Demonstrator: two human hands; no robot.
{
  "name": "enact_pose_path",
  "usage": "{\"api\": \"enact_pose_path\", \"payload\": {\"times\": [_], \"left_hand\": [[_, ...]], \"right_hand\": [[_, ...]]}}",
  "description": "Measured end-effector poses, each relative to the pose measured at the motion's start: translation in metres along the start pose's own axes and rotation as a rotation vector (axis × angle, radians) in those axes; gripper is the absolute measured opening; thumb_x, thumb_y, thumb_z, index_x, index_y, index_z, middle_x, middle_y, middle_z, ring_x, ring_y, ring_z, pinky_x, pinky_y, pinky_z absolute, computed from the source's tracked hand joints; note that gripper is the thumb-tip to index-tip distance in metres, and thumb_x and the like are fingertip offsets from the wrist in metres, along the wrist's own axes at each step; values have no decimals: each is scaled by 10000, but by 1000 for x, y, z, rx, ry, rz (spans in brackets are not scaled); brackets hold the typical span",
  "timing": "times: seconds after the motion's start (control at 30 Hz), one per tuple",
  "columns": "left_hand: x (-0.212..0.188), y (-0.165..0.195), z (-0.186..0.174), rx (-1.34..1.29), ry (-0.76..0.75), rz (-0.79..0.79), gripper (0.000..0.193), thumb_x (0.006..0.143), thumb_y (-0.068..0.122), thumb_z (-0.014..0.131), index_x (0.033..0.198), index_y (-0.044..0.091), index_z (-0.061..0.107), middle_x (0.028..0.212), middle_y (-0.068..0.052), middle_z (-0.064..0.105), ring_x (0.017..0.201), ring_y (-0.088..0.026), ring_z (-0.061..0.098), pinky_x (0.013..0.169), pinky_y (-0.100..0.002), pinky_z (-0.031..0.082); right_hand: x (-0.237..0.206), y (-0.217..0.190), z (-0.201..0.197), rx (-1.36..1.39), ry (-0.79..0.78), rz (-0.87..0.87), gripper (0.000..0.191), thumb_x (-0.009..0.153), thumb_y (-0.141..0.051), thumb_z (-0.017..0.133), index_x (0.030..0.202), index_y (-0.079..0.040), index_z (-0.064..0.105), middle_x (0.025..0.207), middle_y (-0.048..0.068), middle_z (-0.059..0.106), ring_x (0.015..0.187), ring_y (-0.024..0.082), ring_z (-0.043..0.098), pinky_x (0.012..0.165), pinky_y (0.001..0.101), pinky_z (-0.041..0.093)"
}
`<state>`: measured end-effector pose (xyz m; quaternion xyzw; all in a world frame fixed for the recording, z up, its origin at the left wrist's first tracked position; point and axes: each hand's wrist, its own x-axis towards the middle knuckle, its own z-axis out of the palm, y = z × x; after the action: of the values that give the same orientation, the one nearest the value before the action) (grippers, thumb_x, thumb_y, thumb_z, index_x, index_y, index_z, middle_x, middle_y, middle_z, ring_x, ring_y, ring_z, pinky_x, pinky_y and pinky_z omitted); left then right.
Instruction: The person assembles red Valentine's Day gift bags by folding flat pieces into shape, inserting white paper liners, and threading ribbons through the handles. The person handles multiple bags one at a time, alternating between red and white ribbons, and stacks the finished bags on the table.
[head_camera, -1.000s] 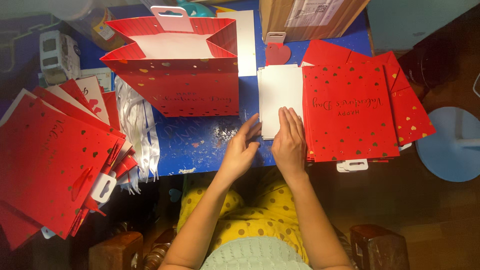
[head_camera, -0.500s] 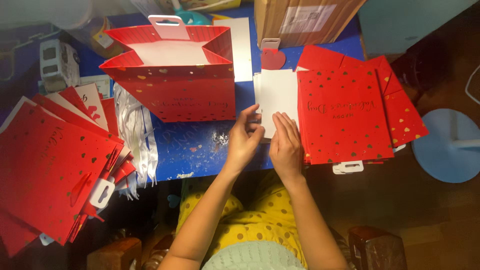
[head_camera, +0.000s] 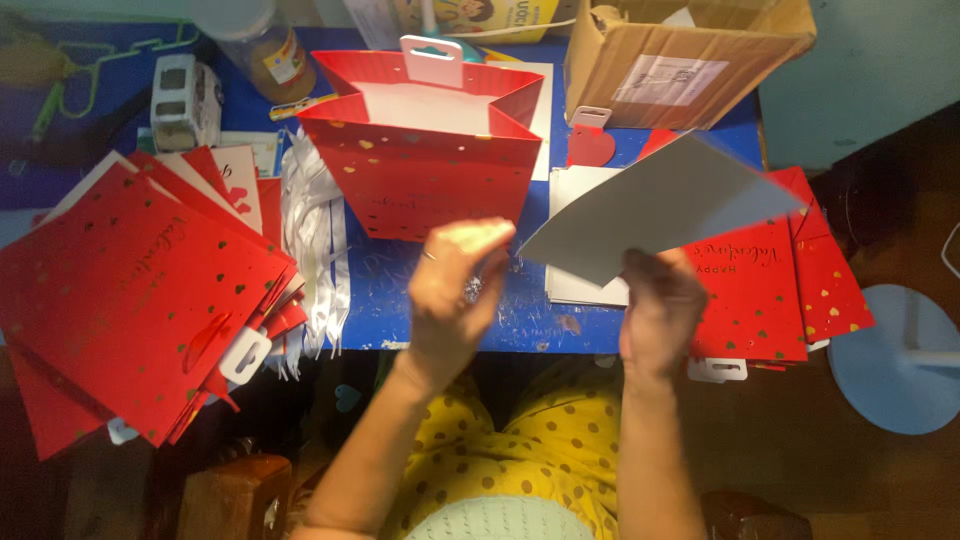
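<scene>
My right hand (head_camera: 658, 308) holds a grey-white cardboard sheet (head_camera: 655, 205) by its lower edge, lifted and tilted above the blue table (head_camera: 450, 310). My left hand (head_camera: 455, 285) is raised beside the sheet's left corner, fingers curled, its fingertips just short of the corner. An open red gift bag (head_camera: 430, 150) with gold hearts stands upright behind my left hand. More white sheets (head_camera: 585, 290) lie under the lifted one, next to a stack of flat red bags (head_camera: 775, 290) on the right.
A large fan of flat red bags (head_camera: 140, 290) overhangs the table at left, with white ribbons (head_camera: 315, 240) beside it. A cardboard box (head_camera: 690, 55), a jar (head_camera: 265, 45) and a white tape dispenser (head_camera: 185, 100) stand at the back. A round blue stool (head_camera: 900, 360) is at right.
The white sheet, flat on the table under both hands before, is now lifted and tilted in my right hand. My left hand has come off it and risen.
</scene>
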<state>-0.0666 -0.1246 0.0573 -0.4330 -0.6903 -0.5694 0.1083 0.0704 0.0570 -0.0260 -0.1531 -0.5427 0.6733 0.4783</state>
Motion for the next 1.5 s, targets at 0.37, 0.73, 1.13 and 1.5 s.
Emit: {"api": "enact_pose_path", "payload": {"times": [0.37,0.73,1.13,1.5], "left_hand": [[66,-25,-61,579,33,173,315,983,29,703,1295,10,668,1252,-94,639,1249,-317,572,1101,-468,442],[51,-8,-99,763,-56,-31,252,766,190,808,961,91,682,1397,-160,596,1152,-291,565,938,-456,433],[0,20,-82,739,-85,-4,51,869,38,680,827,29,652,1520,-304,464,1341,-393,543,1042,-427,521],[-31,37,-70,573,-147,4,82,822,26,693,787,-1,624,1498,-292,512,1391,-396,522,1066,-459,523]], "right_hand": [[78,-72,155,-606,-252,-576,81,1033,23,735,1103,-17,722,990,117,765,881,135,723,801,286,559],[106,-112,176,-1219,-708,-503,124,1049,-116,648,1004,-20,712,830,219,663,733,375,654,650,433,495],[97,-61,202,-2030,-1235,-243,87,790,-121,677,805,-88,756,761,149,720,746,310,726,656,427,570],[125,24,181,-2048,-1529,-529,160,752,-127,707,897,-83,758,871,142,743,803,283,744,651,399,580]]}}
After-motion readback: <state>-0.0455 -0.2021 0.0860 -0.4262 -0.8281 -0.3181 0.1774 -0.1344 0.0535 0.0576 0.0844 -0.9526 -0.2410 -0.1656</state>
